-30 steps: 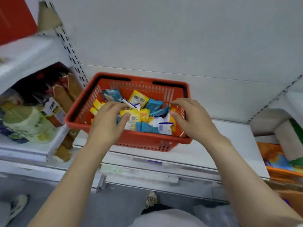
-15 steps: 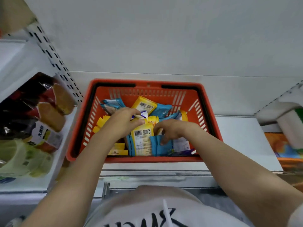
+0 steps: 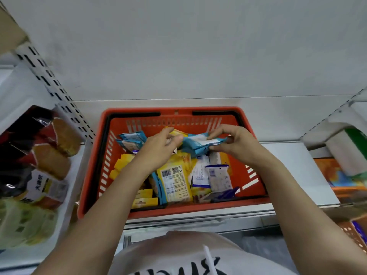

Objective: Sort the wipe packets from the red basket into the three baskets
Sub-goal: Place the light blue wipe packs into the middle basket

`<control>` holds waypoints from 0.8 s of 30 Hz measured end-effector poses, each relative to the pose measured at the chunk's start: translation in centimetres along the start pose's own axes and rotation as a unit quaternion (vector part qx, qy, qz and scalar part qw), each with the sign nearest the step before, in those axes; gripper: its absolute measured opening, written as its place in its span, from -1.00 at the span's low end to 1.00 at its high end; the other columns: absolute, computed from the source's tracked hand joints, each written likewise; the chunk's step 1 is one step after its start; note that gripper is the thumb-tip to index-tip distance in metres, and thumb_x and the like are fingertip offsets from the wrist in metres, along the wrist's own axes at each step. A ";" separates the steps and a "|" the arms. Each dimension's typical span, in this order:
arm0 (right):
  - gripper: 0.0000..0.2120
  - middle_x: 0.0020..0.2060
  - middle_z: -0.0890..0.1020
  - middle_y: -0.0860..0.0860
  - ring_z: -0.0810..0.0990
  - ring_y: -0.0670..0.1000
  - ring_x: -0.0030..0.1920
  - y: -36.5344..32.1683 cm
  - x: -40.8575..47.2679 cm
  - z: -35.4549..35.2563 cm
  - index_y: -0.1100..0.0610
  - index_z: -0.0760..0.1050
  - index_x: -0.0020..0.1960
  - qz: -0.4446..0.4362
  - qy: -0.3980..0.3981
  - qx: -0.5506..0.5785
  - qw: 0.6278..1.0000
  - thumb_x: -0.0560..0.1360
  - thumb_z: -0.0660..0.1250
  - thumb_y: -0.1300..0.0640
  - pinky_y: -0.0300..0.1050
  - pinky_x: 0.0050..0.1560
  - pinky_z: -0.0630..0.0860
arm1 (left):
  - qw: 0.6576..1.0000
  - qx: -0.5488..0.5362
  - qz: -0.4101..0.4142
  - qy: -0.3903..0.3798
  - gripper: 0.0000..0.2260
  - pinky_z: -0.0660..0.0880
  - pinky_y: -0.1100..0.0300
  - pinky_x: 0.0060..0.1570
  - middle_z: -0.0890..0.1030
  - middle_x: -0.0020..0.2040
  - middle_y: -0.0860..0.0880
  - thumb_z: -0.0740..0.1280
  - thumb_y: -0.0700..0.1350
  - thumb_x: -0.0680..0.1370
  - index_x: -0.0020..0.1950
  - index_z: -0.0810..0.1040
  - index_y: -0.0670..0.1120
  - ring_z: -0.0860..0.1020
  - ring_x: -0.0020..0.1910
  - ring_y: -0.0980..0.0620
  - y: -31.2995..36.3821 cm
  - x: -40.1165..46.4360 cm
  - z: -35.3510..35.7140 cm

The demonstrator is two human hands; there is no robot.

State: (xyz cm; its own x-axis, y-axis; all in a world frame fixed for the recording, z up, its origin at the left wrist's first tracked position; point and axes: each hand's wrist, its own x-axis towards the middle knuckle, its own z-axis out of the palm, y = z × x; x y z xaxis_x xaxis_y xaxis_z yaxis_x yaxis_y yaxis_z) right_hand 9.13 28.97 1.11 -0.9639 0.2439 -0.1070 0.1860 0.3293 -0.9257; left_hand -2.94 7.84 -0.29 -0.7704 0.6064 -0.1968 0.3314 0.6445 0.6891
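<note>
The red basket (image 3: 93, 171) sits on a white shelf (image 3: 297, 171), its far rim close to the shelf's back wall and its near rim along the shelf's front edge. Both hands are raised above the basket's far half. The right hand (image 3: 236, 142) pinches a blue wipe packet (image 3: 198, 144) between thumb and curled fingers (image 3: 217, 133), holding its right end. The left hand (image 3: 158, 149) meets the same packet at its left end, thumb and fingers closed narrowly on it; a yellow packet (image 3: 178, 132) shows just behind those fingers, and whether the left hand also holds it cannot be told.

Inside the basket lie more packets in a loose heap. A large yellow packet with barcode (image 3: 174, 183) lies near the front rim, label up. Just right of it are white packets with blue trim (image 3: 218, 177), overlapping. Two more blue packets (image 3: 131, 139) lie toward the far left corner, and small yellow cards (image 3: 123, 165) lie along the left wall.

On the neighbouring shelf to the left are wrapped bread loaves (image 3: 51, 153). At the right edge stands an orange basket (image 3: 341, 175), blurred
</note>
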 end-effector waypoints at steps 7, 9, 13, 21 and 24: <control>-0.77 0.29 0.56 0.12 0.58 0.05 0.26 0.2 -1.4 2.0 0.29 0.58 0.04 -0.040 -0.051 0.165 0.984 0.49 0.29 0.52 -0.11 0.06 0.61 | 0.917 -0.388 -0.095 0.006 -0.45 0.64 -0.04 0.02 0.66 0.12 -0.09 0.42 -0.11 0.56 0.51 0.31 -0.03 0.69 0.00 0.00 1.1 0.9 0.5; -0.80 0.15 0.64 0.11 0.63 0.07 0.13 0.0 -1.4 2.6 0.20 0.57 0.08 0.024 -0.016 0.246 0.969 0.50 0.30 0.36 -0.09 -0.04 0.62 | 0.933 -0.349 -0.078 0.032 -0.38 0.64 -0.03 0.00 0.67 0.13 -0.05 0.46 -0.13 0.52 0.51 0.28 0.04 0.68 0.01 0.02 1.0 1.0 0.3; -0.56 0.05 0.69 0.06 0.70 0.08 0.02 -1.0 -1.3 4.5 0.06 0.45 0.22 0.119 0.048 0.243 0.961 0.44 0.48 -0.08 -0.06 -0.12 0.61 | 0.948 -0.308 -0.048 0.062 -0.25 0.63 0.14 -0.03 0.57 0.26 0.05 0.55 -0.04 0.43 0.53 0.25 0.12 0.63 0.10 0.11 1.4 0.5 0.2; -0.73 -0.03 0.72 0.11 0.73 0.07 -0.09 -3.1 -1.7 7.1 0.20 0.54 0.18 0.136 0.198 0.278 0.930 0.51 0.44 0.19 -0.06 -0.19 0.65 | 0.895 -0.439 -0.078 -0.013 -0.76 0.61 -0.06 0.10 0.71 0.06 -0.08 0.41 -0.17 0.55 0.22 0.58 -0.13 0.69 0.04 -0.06 1.0 -0.9 0.5; -0.80 -0.05 0.72 0.02 0.72 -0.05 -0.13 -3.1 -2.7 7.0 0.12 0.54 0.17 0.147 0.260 0.281 0.912 0.56 0.38 0.12 -0.12 -0.21 0.63 | 0.888 -0.452 -0.080 -0.018 -0.86 0.63 -0.03 0.02 0.71 0.06 -0.10 0.38 -0.23 0.57 0.11 0.60 -0.08 0.69 0.00 -0.05 0.7 -1.6 0.6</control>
State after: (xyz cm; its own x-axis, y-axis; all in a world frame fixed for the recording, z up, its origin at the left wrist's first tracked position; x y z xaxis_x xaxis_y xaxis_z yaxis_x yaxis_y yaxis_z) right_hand 9.83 20.90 1.71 -0.6402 0.6936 -0.3302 0.1544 -0.3049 -0.9398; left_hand -1.14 7.60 0.06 -0.7448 0.5655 -0.3542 -0.3667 0.0966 0.9253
